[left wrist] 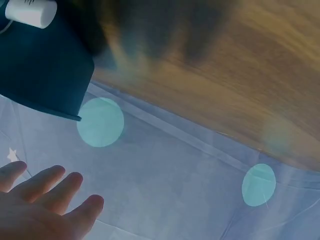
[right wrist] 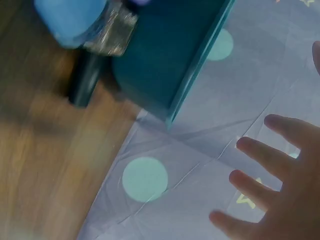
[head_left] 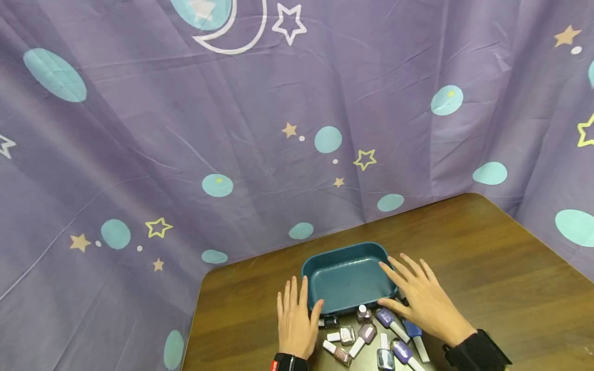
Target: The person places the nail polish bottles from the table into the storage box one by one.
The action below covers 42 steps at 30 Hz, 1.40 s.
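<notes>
A dark teal rectangular tray stands on the wooden table in the head view. My left hand is held by its near left corner, fingers straight and spread. On the other side, my right hand hovers at the tray's right end with fingers apart; whether it touches the rim I cannot tell. Several nail polish bottles lie in front of the tray, among them a purple one, a mauve one and a glittery silver one. In the right wrist view a dark-capped bottle shows beside the tray wall.
The brown wooden table extends to both sides of the tray. A purple curtain with stars and teal dots hangs behind the table's far edge and along its sides.
</notes>
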Tool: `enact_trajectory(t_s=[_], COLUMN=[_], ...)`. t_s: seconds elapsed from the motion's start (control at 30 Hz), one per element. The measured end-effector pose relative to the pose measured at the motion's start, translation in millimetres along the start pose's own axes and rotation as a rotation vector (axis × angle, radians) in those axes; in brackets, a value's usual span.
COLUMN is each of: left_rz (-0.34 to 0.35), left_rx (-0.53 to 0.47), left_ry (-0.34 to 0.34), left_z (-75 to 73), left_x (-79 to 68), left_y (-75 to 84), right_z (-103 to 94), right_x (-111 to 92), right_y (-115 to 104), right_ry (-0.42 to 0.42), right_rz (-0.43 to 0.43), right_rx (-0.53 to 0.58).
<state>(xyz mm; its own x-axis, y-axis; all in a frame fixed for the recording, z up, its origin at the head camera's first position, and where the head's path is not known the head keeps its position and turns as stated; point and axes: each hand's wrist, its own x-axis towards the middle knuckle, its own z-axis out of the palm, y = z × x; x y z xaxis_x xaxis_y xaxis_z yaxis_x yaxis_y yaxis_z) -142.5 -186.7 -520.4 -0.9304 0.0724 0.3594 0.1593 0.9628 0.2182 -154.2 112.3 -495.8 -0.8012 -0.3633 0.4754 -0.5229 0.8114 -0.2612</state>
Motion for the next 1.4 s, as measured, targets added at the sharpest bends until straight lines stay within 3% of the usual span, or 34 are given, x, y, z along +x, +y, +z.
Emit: enact_trajectory(t_s=[0.33,0.57,0.73,0.93,1.13,1.4], left_rz=[-0.024,-0.021,-0.064,-0.128,-0.076,-0.08], left_rx=[-0.034,-0.064,-0.112,-0.183,-0.194,-0.266], left_ry=[-0.041,0.017,0.003,-0.031,-0.014,-0.05], left_z=[2.8,13.6,20.7,26.6,36.5,40.2], left_x=[18.2,26.9,32.3,31.8,29.9,28.9], left_y=[5.5,4.1,1.6,-0.7,-4.3,-5.0], right_z=[6.6,17.5,23.9,32.7,39.0,48.2], right_x=[-6,-12,-16,-17,-17,-18], right_y=[-21,-26,-29,-31,-31,-32], right_ry=[-0.047,-0.081,-0.105,-0.107,-0.179,-0.206], right_rz=[0.014,-0.032,-0.053,-0.114,-0.096,-0.128], right_rx=[0.083,0.065,0.076,0.099,0.126,0.146])
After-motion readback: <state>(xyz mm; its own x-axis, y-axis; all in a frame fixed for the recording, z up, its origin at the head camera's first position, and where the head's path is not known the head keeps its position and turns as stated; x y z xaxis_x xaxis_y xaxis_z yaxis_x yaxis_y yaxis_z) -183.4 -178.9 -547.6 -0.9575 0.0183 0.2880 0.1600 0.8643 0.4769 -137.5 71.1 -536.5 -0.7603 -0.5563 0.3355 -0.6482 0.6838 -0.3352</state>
